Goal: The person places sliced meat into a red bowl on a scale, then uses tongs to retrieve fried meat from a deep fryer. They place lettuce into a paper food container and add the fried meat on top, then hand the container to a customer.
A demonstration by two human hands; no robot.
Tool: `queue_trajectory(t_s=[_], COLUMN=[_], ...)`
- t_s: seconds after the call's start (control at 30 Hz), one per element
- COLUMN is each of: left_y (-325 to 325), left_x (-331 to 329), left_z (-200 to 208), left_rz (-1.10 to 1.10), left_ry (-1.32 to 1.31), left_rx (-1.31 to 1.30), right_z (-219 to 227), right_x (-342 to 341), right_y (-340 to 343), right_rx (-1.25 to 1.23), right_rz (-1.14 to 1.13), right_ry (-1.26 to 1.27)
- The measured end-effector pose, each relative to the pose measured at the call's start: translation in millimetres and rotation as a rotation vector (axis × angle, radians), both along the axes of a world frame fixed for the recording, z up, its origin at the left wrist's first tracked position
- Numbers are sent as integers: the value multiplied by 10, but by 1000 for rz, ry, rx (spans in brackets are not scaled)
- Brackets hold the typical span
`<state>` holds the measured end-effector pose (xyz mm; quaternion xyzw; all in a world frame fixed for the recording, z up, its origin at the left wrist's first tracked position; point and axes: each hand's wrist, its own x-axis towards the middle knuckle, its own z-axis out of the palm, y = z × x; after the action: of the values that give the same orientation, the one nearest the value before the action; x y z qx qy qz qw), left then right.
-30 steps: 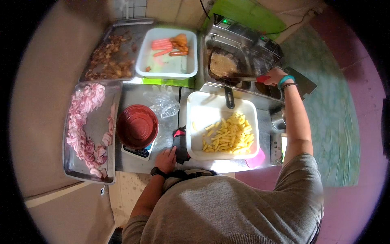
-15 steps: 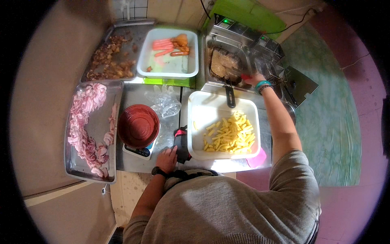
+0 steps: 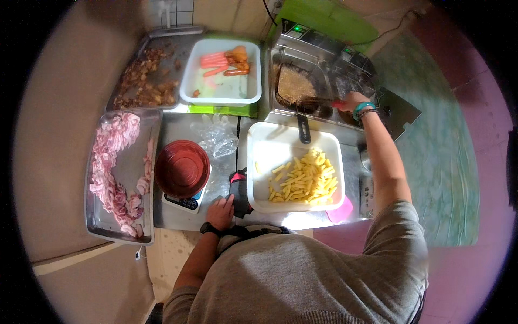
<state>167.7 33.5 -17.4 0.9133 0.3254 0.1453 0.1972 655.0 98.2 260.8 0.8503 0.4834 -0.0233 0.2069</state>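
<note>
While right hand shifted left, fryer basket gripped

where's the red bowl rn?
Head view, left of centre: the red bowl sits on the kitchen scale, between the raw meat tray and fries tray.

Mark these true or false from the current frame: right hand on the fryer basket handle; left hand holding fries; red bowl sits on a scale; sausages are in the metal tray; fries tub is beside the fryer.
1. The right hand grips the fryer basket handle. True.
2. The left hand holds fries. False: it rests flat on the counter next to a black tool; the fries lie in the white tub.
3. The red bowl sits on a scale. True.
4. The sausages are in a metal tray. False: they lie in a white tub at the back.
5. The fries tub is near the fryer. True.
</note>
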Motion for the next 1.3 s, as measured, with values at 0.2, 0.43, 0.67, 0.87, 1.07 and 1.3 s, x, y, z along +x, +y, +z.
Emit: queue_trajectory(t_s=[0.2,0.43,0.67,0.87,1.07,1.3], left_y=[16,4,-1,9,14,-6], left_x=[24,10,19,39,13,23], left_z=[39,31,-13,28,31,-20], left_rz=[-22,-1,-9,-14,5,14], left_ry=[-28,-26,-46,-56,-34,-50], left_rx=[20,7,3,1,0,30], right_z=[-697,-585,10,-640,-912,-22], right_x=[385,-109,7,279,92,-9], right_y=[50,-17,-260,-75,64,-306], right_rx=[275,242,175,281,241,248], right_rz=[-192,-75,-9,-83,-39,-48], right_ry=[174,252,210,199,221,323])
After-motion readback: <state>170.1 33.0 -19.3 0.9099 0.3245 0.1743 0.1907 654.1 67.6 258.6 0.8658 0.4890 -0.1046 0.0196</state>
